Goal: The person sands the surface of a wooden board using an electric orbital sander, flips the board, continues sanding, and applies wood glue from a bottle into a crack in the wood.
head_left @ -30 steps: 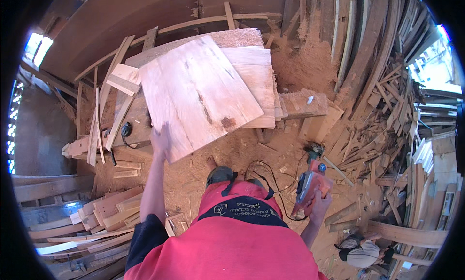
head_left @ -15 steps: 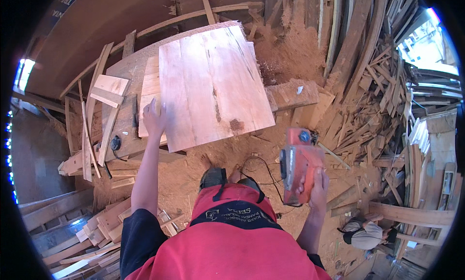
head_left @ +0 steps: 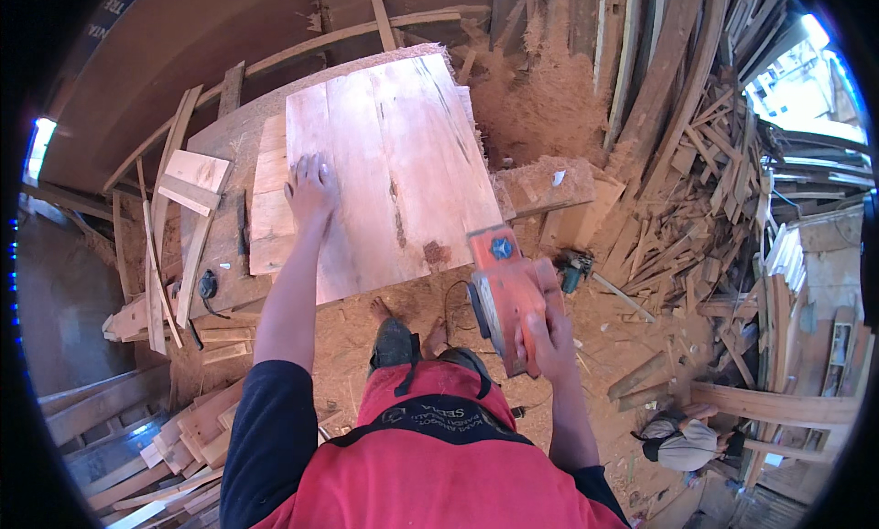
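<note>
A wide wooden panel [head_left: 385, 172], made of joined boards with dark cracks and a knot, lies on a workbench in front of me. My left hand [head_left: 313, 185] rests on the panel's left part, fingers spread. In my right hand [head_left: 549, 338] is an orange electric hand planer [head_left: 515, 295], gripped by its handle. The planer's front end meets or overhangs the panel's near right corner; whether it touches the wood I cannot tell. Under the panel, a second pale board [head_left: 271, 199] sticks out at the left.
Left on the bench are an L-shaped wood piece [head_left: 197, 185] and a small black object [head_left: 208, 284]. A green power tool [head_left: 575, 268] lies right of the planer. Scrap wood [head_left: 641, 245] heaps up at the right, stacked boards [head_left: 197, 428] at lower left. Another person [head_left: 685, 442] is at lower right.
My left hand has moved right, from the panel's left edge onto its top. The planer in my right hand has come up and left to the panel's near right corner.
</note>
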### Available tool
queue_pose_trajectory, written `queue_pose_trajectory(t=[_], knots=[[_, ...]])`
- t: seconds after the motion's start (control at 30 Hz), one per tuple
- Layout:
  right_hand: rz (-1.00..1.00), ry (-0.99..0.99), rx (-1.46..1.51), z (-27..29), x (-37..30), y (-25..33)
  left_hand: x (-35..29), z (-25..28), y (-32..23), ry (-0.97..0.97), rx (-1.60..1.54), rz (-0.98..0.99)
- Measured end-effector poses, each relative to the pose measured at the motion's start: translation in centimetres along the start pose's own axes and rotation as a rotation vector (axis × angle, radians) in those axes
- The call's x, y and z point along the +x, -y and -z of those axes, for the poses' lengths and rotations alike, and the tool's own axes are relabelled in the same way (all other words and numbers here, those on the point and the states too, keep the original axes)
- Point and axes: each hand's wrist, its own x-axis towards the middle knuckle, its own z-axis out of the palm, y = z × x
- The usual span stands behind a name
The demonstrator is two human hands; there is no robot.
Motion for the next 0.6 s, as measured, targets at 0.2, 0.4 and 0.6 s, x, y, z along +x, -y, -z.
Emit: queue_pose_trajectory(t=[0.2, 0.4, 0.6], knots=[[-0.069, 0.043, -0.038, 1.1, -0.5, -0.3, -0.1, 0.7, -1.0, 0.014, 0.020, 0.011], [-0.045, 0.053, -0.026, -1.3, 5.9, 0.6, 0.2, 0.9, -1.2, 0.009, 0.016, 0.012], [-0.025, 0.033, -0.040, -4.6, 13.9, 2.3, 0.3, 1.1, -1.2, 0.010, 0.021, 0.002]])
